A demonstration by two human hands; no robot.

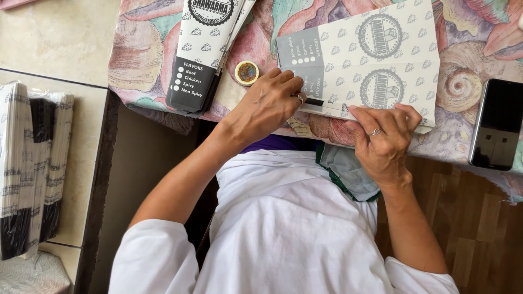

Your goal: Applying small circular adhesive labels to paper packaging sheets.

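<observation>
Head view: hands (327,120) cover paper sleeve (370,60) edge; phone (497,124) cropped.

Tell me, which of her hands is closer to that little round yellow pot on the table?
Left. The left hand lies just beside the round pot, to its lower right, while the right hand presses the printed paper sheet farther off.

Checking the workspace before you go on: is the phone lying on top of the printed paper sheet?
No, the phone lies on the tablecloth, apart from the paper sheet.

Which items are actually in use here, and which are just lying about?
In use: flat paper sleeve, pressed by left hand and right hand; small round glue pot.
Lying about: black phone; folded sleeves; wrapped bundles.
</observation>
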